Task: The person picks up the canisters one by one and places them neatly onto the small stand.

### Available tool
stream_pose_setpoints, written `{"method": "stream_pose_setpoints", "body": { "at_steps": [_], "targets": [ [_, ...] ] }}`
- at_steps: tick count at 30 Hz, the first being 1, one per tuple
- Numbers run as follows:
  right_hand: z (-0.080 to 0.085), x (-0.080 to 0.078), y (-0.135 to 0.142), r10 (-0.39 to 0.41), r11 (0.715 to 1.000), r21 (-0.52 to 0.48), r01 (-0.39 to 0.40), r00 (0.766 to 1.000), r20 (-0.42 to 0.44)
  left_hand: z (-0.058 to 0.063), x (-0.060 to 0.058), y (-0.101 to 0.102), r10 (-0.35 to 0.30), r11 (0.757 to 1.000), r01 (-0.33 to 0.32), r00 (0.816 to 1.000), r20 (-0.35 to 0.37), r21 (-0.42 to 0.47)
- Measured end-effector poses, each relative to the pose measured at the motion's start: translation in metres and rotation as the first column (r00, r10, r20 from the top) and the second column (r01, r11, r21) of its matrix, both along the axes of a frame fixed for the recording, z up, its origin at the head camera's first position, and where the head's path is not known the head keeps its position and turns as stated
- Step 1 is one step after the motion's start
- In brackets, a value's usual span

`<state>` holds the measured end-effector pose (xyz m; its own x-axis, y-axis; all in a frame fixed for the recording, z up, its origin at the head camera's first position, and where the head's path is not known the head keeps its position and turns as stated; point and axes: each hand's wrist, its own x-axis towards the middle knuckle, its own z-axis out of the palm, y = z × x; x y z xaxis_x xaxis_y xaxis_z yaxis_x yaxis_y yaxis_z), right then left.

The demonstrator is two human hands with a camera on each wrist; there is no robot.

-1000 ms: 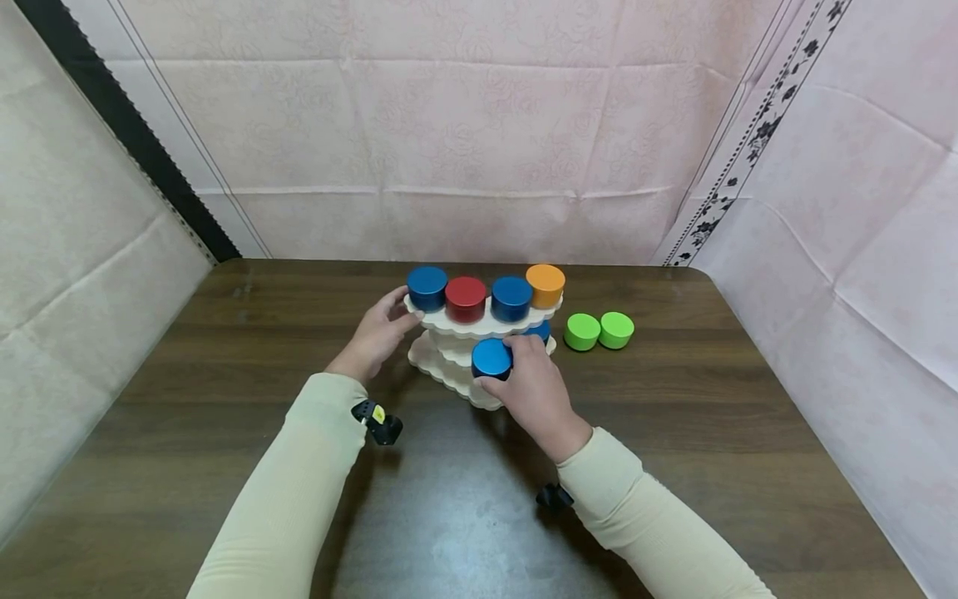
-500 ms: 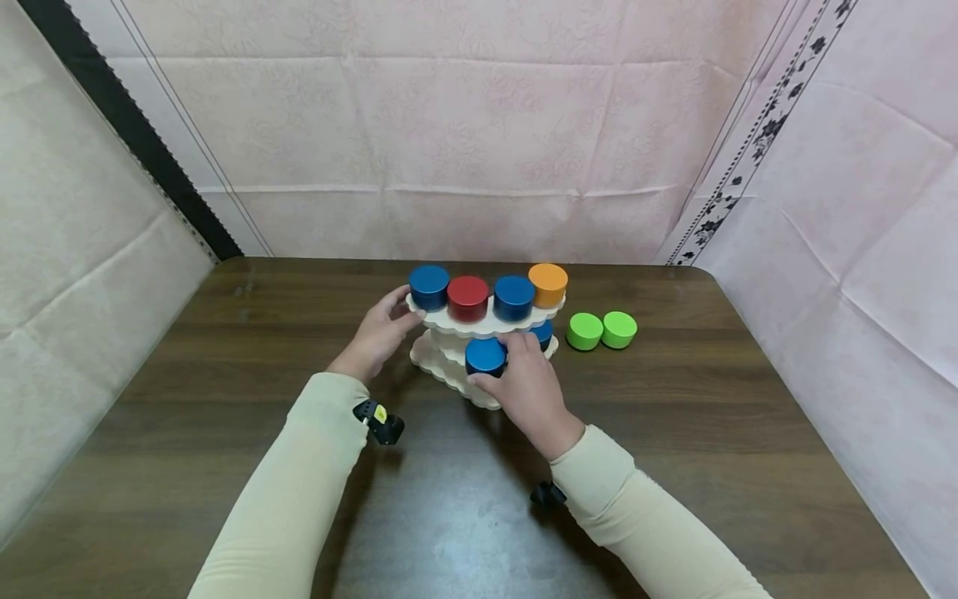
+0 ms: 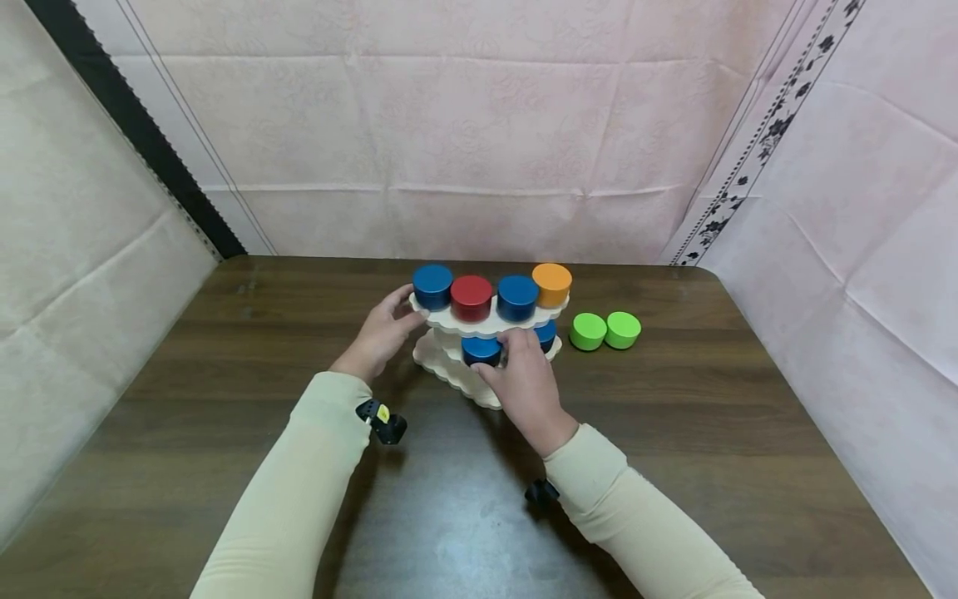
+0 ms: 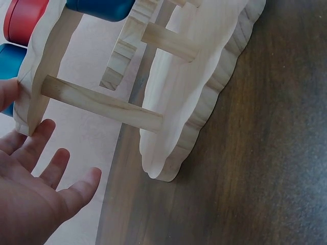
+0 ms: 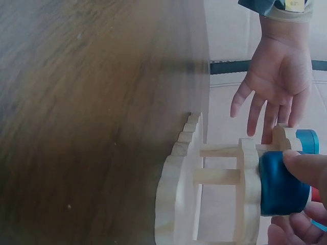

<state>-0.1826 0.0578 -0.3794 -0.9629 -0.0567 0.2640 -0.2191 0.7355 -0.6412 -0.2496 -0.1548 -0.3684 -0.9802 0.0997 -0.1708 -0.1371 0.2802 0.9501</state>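
A three-tier wooden stand (image 3: pixel 437 364) with scalloped edges stands on the table. My left hand (image 3: pixel 377 337) grips the left end of its top tier, thumb above and fingertip below, as the left wrist view shows. With my right hand (image 3: pixel 527 387) I hold a round blue tin (image 3: pixel 481 351) by its side; in the right wrist view its base meets the middle tier. Another blue tin (image 3: pixel 546 334) is on that tier to the right, partly hidden by my right hand. On the top tier are a blue tin (image 3: pixel 432 287), a red tin (image 3: pixel 471 298), a second blue tin (image 3: pixel 518 298) and an orange tin (image 3: pixel 552 284).
Two bright green round tins (image 3: pixel 588 331) stand side by side on the brown wooden table (image 3: pixel 224 433), right of the stand. Pale patterned cloth (image 3: pixel 479 133) hangs behind the table and at both sides.
My right hand has carried the blue tin slightly left and inward, under the top tier and down to the middle one. My left hand keeps its grip on the top tier.
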Motion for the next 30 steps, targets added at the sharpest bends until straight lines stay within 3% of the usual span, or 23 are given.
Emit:
{"method": "stream_pose_setpoints", "body": {
  "at_steps": [10, 19, 25, 30],
  "targets": [
    [-0.005, -0.001, -0.001, -0.039, 0.999, 0.014, 0.039, 0.998, -0.043, 0.001, 0.001, 0.001, -0.001, 1.0, 0.001, 1.0, -0.005, 0.011],
    [-0.002, 0.004, 0.008, 0.027, 1.0, 0.002, -0.027, 1.0, -0.008, 0.002, 0.001, 0.001, 0.005, 1.0, -0.005, 1.0, -0.004, -0.011],
    [0.003, 0.009, 0.022, 0.088, 0.996, -0.01, -0.088, 0.995, -0.039, 0.003, 0.002, 0.001, 0.001, 1.0, -0.001, 1.0, -0.001, -0.019],
    [0.009, 0.012, 0.035, 0.088, 0.996, 0.014, -0.088, 0.995, -0.041, 0.002, 0.002, 0.001, 0.001, 1.0, -0.001, 1.0, -0.006, -0.019]
  ]
}}
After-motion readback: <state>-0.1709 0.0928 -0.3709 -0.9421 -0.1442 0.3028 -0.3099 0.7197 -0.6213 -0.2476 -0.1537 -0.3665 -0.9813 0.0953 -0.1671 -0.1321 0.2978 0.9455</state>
